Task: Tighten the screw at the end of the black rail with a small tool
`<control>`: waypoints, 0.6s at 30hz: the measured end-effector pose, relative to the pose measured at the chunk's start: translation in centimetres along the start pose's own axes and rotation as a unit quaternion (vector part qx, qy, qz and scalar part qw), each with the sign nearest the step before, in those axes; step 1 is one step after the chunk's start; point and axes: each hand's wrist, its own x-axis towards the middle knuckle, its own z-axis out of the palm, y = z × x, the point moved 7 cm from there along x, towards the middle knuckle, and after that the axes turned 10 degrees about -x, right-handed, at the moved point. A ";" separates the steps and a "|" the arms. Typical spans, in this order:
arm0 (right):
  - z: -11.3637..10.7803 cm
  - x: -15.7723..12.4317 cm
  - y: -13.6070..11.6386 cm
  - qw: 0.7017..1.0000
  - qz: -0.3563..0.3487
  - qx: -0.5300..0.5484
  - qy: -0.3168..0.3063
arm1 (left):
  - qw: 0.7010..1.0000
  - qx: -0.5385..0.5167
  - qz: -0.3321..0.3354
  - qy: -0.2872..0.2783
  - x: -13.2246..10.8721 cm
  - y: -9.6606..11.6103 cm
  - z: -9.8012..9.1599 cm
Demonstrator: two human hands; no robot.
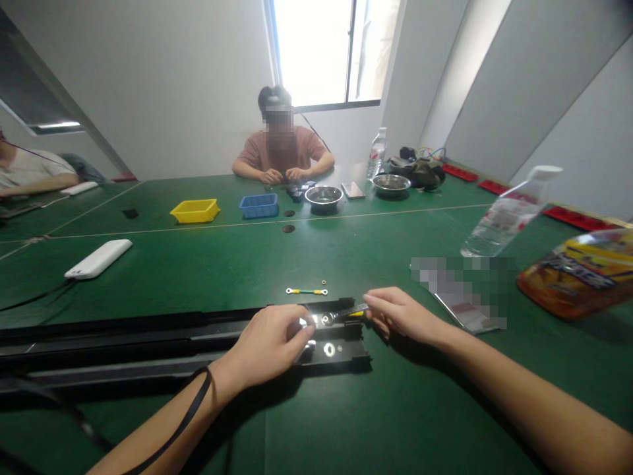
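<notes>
At the end of a long black rail (pixel 198 346) on the green surface (pixel 306 422), we work with both hands.

Near the rail's right end, we pinch a metal wrench (pixel 352 311) between the thumb and fingers of our right hand (pixel 395 313), its head beside a small ring on the rail. Our left hand (pixel 270 343) lies over the rail, fingers curled toward the shiny end (we cannot tell whether they grip anything). Just beyond the rail we have a green wire (pixel 307 291) with a ring terminal at each end, and a tiny brass-coloured ring (pixel 324 282) near it. To our right stand a clear bottle (pixel 509 214) and an orange-and-yellow bottle (pixel 578 274); across from us a person (pixel 281 148) sits behind a steel bowl (pixel 324 198).
</notes>
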 end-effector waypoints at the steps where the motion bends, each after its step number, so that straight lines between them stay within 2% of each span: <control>1: 0.0 -0.1 0.0 1.000 0.004 -0.011 -0.009 | 1.000 0.000 -0.001 0.000 0.0 0.0 0.0; 3: 0.1 -0.4 0.1 0.998 0.023 -0.047 -0.044 | 1.000 0.002 -0.002 0.000 0.0 0.0 0.0; 5: 0.6 -0.9 0.2 0.991 0.044 -0.069 -0.110 | 1.000 0.005 -0.002 0.000 0.0 0.1 -0.1; 7: 0.7 -1.2 0.2 0.986 0.046 -0.077 -0.138 | 1.000 0.006 -0.001 0.001 0.0 0.1 -0.1; 18: 0.6 -1.2 0.3 0.987 0.047 -0.052 -0.146 | 1.000 0.005 0.004 0.004 -0.1 0.0 -0.1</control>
